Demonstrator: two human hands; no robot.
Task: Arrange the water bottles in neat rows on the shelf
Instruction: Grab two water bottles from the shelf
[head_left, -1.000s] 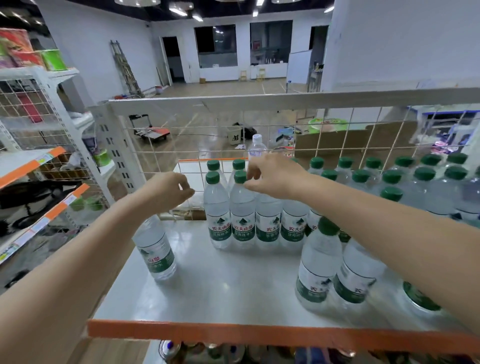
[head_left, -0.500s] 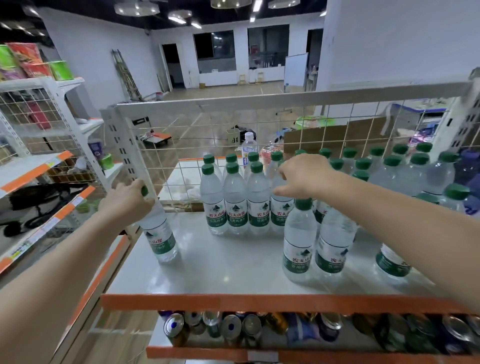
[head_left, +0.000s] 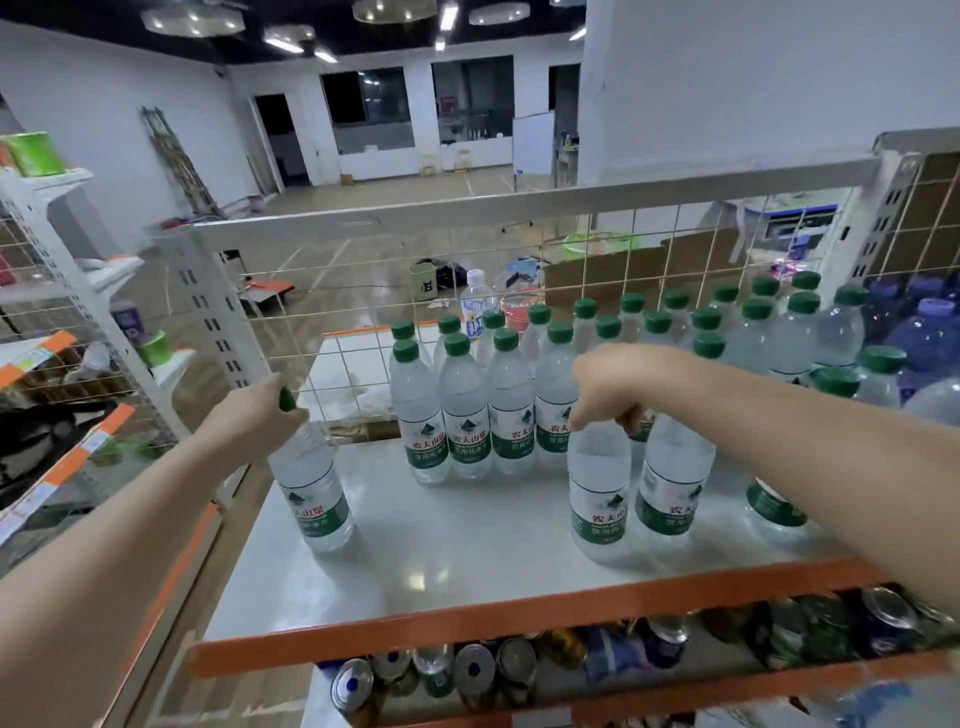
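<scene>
We have our left hand (head_left: 260, 410) wrapped over the top of a lone water bottle (head_left: 311, 488) at the shelf's (head_left: 441, 551) left edge, fingers curled around its green cap and neck. Our right hand (head_left: 618, 387) reaches down over a front bottle (head_left: 597, 493) that stands just beside a second loose bottle (head_left: 672, 483); the fingers are bent down round the cap, which is hidden beneath them, so we judge a pinch at the neck. Behind these, the back rows (head_left: 467, 415) stand upright against the wire grille (head_left: 597, 249), packed shoulder to shoulder and running off to the right.

The bottles look full and sealed, so we expect real weight in each one, carried low in the body. The walls are thin clear plastic and would likely dent under a hard squeeze, and the labelled middle is smooth and may slip. The cap and neck are the stiffest part, ridged for purchase, and that is where we would take hold. Held from the top, a bottle should hang straight and set down flat. The shelf top is glossy, so we think sliding a bottle into line is easy, though a push applied high could tip it into its neighbours.
</scene>
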